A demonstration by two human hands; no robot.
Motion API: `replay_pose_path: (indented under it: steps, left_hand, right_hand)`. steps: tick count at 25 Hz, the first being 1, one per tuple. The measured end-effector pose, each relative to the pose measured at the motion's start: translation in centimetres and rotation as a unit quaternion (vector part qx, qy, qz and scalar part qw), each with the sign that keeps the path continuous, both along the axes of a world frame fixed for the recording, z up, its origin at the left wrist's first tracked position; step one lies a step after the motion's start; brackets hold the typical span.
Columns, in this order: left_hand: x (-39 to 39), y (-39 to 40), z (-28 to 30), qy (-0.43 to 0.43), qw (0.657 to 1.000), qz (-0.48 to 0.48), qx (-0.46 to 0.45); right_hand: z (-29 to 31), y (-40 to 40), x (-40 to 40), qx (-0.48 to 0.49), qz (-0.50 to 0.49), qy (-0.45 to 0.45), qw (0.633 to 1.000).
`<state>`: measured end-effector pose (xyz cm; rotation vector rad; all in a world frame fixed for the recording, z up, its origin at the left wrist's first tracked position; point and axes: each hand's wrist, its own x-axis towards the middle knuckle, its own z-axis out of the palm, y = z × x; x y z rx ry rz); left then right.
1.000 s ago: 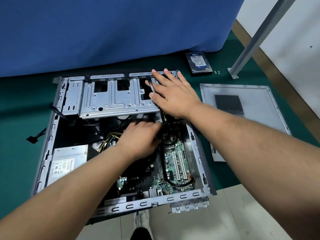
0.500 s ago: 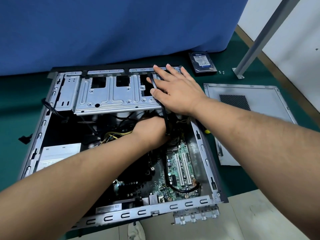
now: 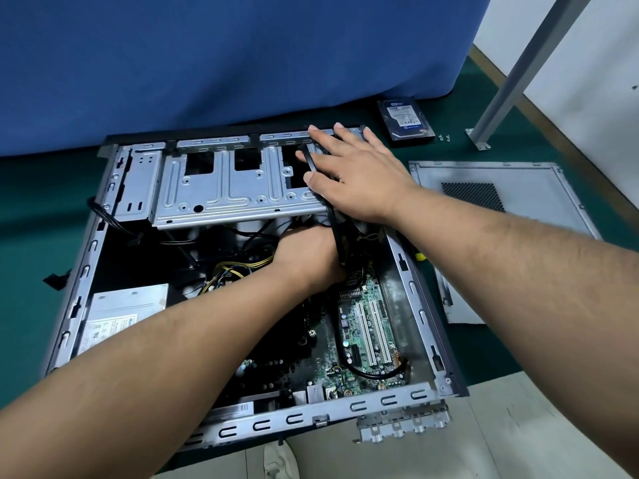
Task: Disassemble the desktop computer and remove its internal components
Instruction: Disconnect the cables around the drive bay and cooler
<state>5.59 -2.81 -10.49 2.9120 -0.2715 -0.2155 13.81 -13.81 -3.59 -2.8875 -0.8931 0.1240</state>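
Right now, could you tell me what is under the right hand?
The right hand lies flat on the metal drive cage, over a black cable. The palm hides the cage corner.

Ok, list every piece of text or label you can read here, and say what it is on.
Nothing can be read for certain.
Hard drive: white and blue label, print too small.
Power supply: white label with a blue logo cut off by the left forearm; fine print blurred.
Barcode sticker at the case's near edge: too small.
Motherboard: markings too small.

I see my right hand (image 3: pixel 359 181) flat on the drive cage (image 3: pixel 235 188); my left hand (image 3: pixel 307 261) reaches inside the computer case (image 3: pixel 420 305).
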Motion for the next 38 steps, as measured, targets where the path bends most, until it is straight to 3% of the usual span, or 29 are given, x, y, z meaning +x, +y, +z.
replay_pose_path:
  steps: [6,15,23,31,33,35,38]
  left_hand:
    - [0.3,0.4,0.5,0.001,1.0,-0.007,-0.017]
    - [0.0,2.5,1.7,0.042,0.992,-0.099,-0.072]
    - [-0.8,3.6,3.1,0.029,0.996,-0.062,-0.051]
    - [-3.7,3.7,7.3,0.037,0.979,-0.02,-0.2]
    - [-4.9,3.8,9.3,0.045,0.957,0.021,-0.286]
    - [-6.0,4.1,11.7,0.052,0.908,0.1,-0.403]
    - [-6.3,5.2,14.2,0.089,0.779,0.24,-0.572]
  right_hand:
    - [-0.1,0.0,0.2,0.007,0.002,-0.001,1.0]
    - [0.1,0.0,-0.1,0.016,0.001,0.002,1.0]
    - [1.1,-0.3,-0.9,0.059,0.024,0.012,0.998]
    - [2.8,-0.2,-1.4,0.062,0.006,0.044,0.997]
    - [4.3,0.2,-2.0,0.115,-0.026,0.099,0.988]
    - [6.0,0.4,-3.1,0.229,-0.076,0.159,0.957]
    - [7.8,0.5,-5.6,0.358,-0.148,0.185,0.903]
